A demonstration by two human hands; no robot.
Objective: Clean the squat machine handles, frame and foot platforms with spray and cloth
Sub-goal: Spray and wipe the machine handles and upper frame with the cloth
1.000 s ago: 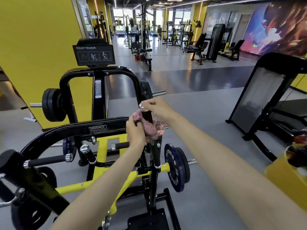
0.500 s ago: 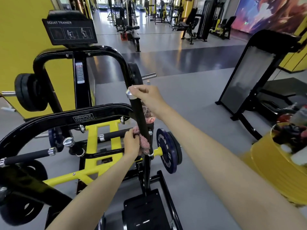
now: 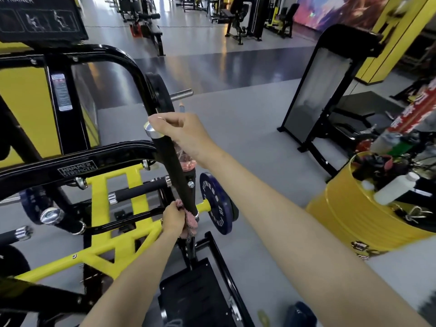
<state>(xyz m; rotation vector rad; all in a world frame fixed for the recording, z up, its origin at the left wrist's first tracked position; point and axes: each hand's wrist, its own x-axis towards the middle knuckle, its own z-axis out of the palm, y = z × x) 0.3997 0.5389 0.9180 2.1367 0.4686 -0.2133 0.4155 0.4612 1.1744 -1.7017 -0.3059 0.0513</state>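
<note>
Right hand (image 3: 181,131): you gripped upright black foam handle (image 3: 173,171), steadying it.
Left hand (image 3: 173,219): you clutched pink cloth (image 3: 190,223) at its base, wiping.

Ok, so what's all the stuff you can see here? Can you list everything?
squat machine frame: one, yellow and black, left half
upright handle: one, black with chrome cap, centre
side handles: several, black with chrome ends, left of it
blue weight plates: two, one each side of the frame
foot platform: one, black, bottom centre
cloth: one, pink, at the upright handle's base
drum: one, yellow, right
white bottle: one, on the drum
slanted board: one, black-framed, back right
left grip: holds the cloth against the handle
right grip: curled round the handle's top
</note>
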